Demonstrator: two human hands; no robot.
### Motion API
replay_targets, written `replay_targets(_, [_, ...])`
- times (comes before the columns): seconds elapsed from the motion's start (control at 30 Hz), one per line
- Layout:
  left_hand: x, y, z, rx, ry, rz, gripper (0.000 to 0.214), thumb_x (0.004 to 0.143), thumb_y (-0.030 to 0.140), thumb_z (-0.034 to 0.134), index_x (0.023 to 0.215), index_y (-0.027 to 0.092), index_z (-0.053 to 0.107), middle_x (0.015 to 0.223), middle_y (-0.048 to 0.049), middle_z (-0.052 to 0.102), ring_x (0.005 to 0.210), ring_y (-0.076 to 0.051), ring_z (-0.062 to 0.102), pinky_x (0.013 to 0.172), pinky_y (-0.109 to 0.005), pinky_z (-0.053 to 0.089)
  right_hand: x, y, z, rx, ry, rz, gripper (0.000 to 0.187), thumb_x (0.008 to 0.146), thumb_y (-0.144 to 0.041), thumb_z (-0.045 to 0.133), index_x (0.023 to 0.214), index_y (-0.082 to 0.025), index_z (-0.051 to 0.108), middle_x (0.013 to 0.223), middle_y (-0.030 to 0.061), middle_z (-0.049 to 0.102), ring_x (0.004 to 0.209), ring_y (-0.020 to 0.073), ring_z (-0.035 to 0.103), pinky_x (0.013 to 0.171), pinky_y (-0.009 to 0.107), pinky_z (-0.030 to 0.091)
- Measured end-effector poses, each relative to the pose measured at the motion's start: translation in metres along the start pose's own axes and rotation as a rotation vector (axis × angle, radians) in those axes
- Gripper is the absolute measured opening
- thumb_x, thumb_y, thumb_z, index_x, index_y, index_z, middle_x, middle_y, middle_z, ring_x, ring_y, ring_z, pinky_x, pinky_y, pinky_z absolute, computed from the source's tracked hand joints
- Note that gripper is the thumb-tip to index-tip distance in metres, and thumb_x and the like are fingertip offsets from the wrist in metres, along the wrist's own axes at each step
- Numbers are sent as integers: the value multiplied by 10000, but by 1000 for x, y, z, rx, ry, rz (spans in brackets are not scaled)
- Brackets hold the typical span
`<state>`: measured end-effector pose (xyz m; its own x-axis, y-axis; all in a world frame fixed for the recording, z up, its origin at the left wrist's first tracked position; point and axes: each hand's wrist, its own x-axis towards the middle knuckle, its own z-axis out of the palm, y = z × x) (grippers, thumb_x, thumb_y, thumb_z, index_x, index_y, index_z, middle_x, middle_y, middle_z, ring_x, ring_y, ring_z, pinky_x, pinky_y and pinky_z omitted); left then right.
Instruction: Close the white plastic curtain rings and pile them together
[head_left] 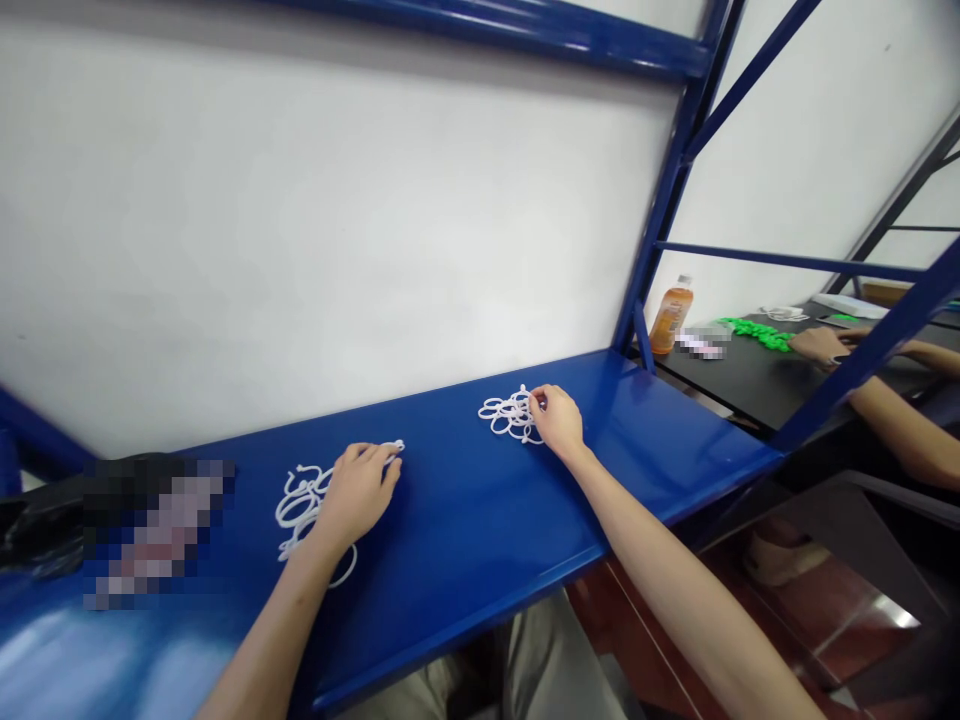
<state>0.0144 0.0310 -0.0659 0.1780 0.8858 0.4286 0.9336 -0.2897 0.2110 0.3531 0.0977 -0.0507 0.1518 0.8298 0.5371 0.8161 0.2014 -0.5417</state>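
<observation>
Two loose bunches of thin white loops lie on a blue tabletop [480,520]. Over the left bunch [297,508] rests my left hand [364,490], palm down, its fingers stretched out and the thumb apart. A small white end [398,444] shows just beyond its fingertips; the hand covers part of the bunch. Farther right, my right hand [556,415] has thumb and forefinger pinched at the right edge of the other bunch of white loops [511,412]. Several loops overlap there, with small knobs at some edges.
A black plastic bag [45,530] lies at the left end. Blue frame posts [664,210] stand at the right. Beyond them, a dark table [739,372] holds an orange drink bottle [672,315] and green pieces [761,333] near another person's hands [819,346].
</observation>
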Motion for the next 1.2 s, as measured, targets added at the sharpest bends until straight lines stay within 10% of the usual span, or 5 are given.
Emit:
replay_targets(0.23, [-3,39,-5,-170,-56,157,270,962,376,492,1080,225,684,1091,-78,717,1088,-259,589,938,-442,488,-1,-3,0,33,-42,-85,113,880,-209,567,946,-198,658,868,38,698,829,204,612,768,326,468])
replay_targets(1.2, [-4,40,0,-48,-122,135,185,962,288,471,879,222,623,986,-66,653,966,-261,531,865,-416,439,-13,-18,-4,-21,-118,-340,130,879,-124,583,919,-183,692,896,60,684,884,228,525,845,347,476])
